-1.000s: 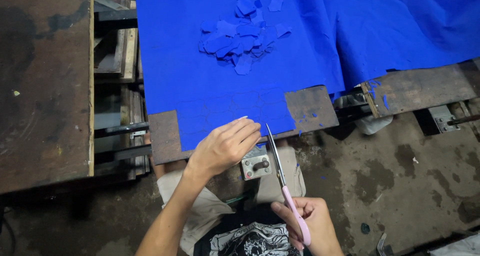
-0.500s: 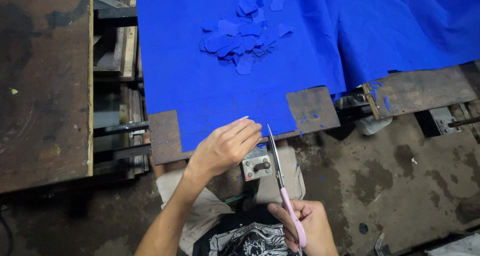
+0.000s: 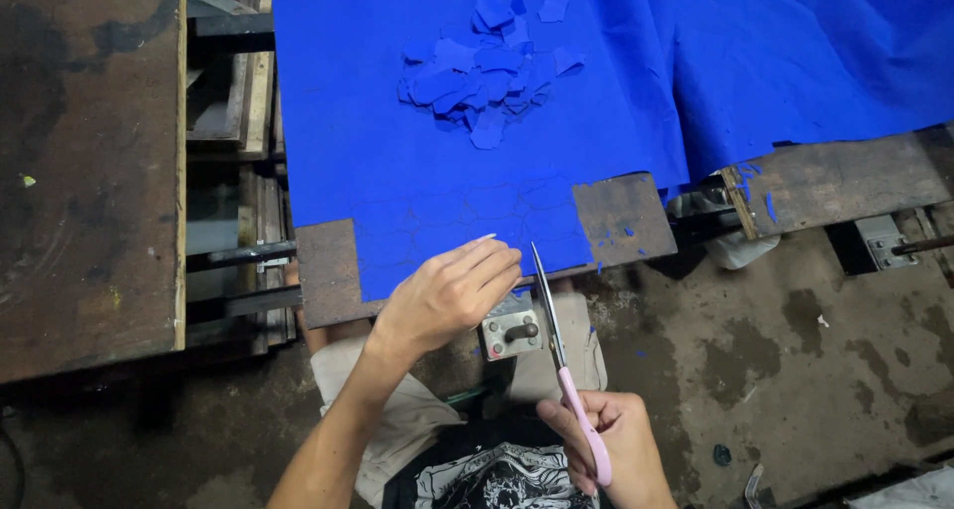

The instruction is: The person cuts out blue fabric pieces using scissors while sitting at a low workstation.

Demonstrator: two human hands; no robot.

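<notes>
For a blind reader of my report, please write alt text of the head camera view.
A person's right hand holds pink-handled scissors at the near edge of a blue cloth, which the left hand presses down on a worn table. A pile of blue cut pieces lies farther back.
</notes>
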